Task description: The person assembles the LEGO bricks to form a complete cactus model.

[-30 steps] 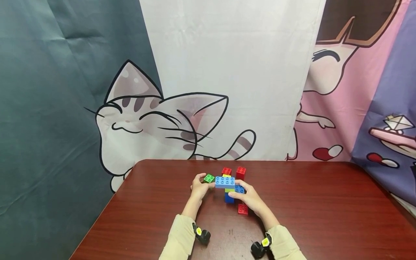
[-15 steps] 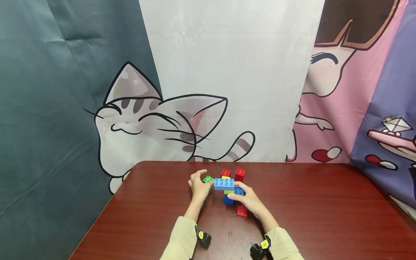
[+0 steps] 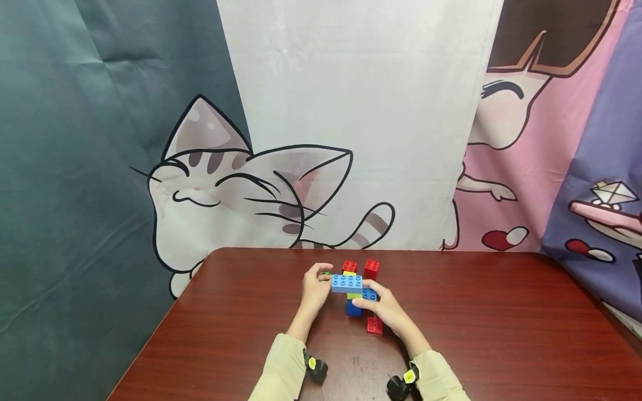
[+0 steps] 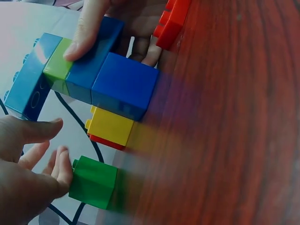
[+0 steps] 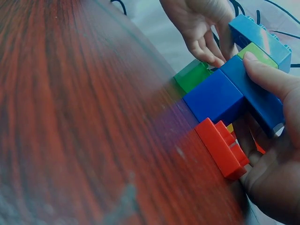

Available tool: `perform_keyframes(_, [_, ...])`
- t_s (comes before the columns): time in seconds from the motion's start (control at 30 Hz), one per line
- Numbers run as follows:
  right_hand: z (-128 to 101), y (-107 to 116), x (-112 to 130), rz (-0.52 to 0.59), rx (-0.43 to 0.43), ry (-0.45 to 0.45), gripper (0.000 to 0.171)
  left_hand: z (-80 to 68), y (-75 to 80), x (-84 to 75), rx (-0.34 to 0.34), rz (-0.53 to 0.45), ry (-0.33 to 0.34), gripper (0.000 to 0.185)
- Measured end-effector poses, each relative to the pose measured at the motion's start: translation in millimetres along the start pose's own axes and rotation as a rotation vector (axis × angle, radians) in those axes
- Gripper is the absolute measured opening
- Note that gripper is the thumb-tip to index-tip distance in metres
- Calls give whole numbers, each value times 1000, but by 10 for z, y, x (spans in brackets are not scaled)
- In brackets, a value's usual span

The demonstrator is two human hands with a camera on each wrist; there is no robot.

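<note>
From the head camera, the right hand [image 3: 387, 312] is grasping the blue brick stack [image 3: 353, 292] standing near the table's [image 3: 501, 334] far edge, a small red brick [image 3: 374, 325] lying just beside it. The left hand [image 3: 316, 289] is curling its fingers around a green brick [image 3: 326, 274].

At the left wrist, fingertips are pinching the green brick [image 4: 93, 183] beside a yellow brick [image 4: 110, 126].

At the right wrist, the thumb is pressing on the blue stack [image 5: 234, 93].
</note>
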State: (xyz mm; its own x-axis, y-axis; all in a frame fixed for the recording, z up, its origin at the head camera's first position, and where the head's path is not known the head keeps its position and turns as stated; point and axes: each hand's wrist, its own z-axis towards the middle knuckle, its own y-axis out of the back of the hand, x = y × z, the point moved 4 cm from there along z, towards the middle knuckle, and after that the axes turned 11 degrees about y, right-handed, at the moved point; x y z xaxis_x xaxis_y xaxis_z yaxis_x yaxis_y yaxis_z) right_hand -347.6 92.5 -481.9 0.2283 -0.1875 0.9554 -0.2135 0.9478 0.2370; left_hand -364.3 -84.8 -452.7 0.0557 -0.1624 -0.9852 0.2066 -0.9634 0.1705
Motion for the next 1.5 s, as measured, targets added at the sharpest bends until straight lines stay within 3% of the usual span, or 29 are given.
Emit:
perform_keyframes(0.2, [-15,23,7,-4,-33,15,44,-5,-69,46,162,-49,0,34])
perform_keyframes(0.4, [-13,53,-4,5,-62,41,45,-52,-105,-8,240,-37,-40,35])
perform_keyframes(0.8, [10,127,-5,-8,-64,51,45,10,-177,61,306,81,-89,38])
perform_keyframes(1.17, [-10,226,-43,-15,-62,29,46,9,-215,114,374,138,-56,46])
perform_keyframes(1.37, [-6,231,-50,-9,-68,23,45,6,-225,103,352,128,-65,48])
perform_keyframes(1.5, [5,223,-54,-9,-48,48,46,3,-204,72,280,170,-100,44])
